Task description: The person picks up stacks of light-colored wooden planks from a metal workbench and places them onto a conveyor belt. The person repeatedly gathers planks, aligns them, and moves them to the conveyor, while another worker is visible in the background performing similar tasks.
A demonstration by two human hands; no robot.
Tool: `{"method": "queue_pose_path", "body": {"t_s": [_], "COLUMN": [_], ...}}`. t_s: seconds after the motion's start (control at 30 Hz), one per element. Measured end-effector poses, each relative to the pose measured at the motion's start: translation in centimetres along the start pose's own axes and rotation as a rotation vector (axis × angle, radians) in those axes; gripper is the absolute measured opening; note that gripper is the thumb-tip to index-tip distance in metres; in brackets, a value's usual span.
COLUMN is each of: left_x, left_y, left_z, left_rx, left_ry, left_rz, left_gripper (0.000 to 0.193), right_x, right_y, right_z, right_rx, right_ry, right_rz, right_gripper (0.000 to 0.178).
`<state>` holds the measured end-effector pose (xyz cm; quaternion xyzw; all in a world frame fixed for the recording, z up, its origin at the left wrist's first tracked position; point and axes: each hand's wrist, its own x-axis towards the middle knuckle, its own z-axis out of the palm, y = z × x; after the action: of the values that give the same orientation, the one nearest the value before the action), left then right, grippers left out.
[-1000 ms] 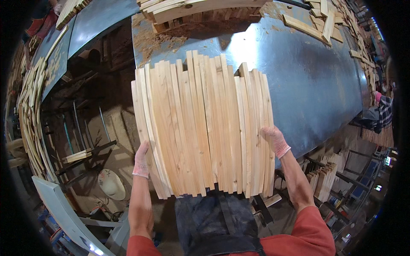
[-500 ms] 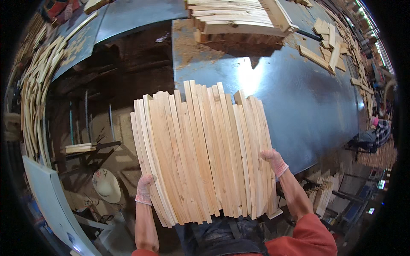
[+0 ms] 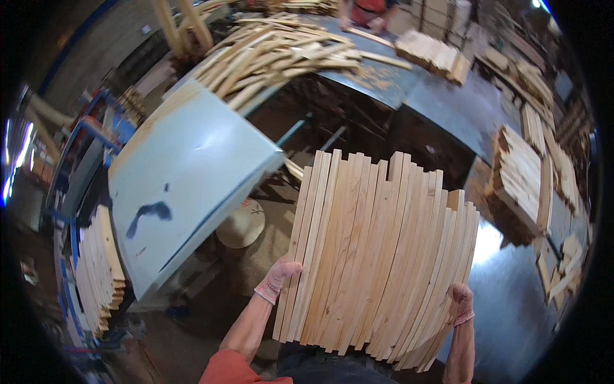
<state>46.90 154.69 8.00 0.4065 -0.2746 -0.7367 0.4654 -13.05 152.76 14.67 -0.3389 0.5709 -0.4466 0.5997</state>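
A wide row of pale wooden strips (image 3: 377, 256), pressed side by side with uneven ends, is held up in front of my body. My left hand (image 3: 281, 275), in a pinkish knit glove, grips the row's left edge with the thumb over the top face. At the right edge my right hand (image 3: 460, 302), gloved alike, clamps the outermost strips. Between them the two hands squeeze the whole bundle together. The fingers beneath the wood are hidden.
To the left stands a pale blue-grey metal table (image 3: 198, 173). Loose strips (image 3: 275, 61) lie heaped beyond it. Another stack of strips (image 3: 521, 179) sits on the dark metal table (image 3: 511, 307) at right. A co-worker (image 3: 369, 13) is at the far side. A white round hat (image 3: 242, 224) lies below.
My view has swung to the left, bringing the pale table and heaped strips into sight. The bundle stays gripped in both hands and has moved away from over the dark table.
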Motion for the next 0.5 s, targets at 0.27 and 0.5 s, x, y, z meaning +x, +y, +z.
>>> {"method": "queue_pose_path", "body": {"t_s": [0.27, 0.5], "left_x": [-15.9, -26.7], "left_y": [16.2, 18.6], "left_z": [-8.7, -19.6], "left_rx": [-0.243, -0.423], "left_ry": [0.237, 0.579], "left_rz": [0.174, 0.348], "left_gripper": [0.042, 0.036], "right_x": [10.6, 11.5], "right_y": [-5.6, -14.3], "right_z": [21.7, 50.0], "right_rx": [0.124, -0.016], "right_ry": [-0.459, -0.855], "right_rz": [0.095, 0.304], "right_gripper": [0.031, 0.022]}}
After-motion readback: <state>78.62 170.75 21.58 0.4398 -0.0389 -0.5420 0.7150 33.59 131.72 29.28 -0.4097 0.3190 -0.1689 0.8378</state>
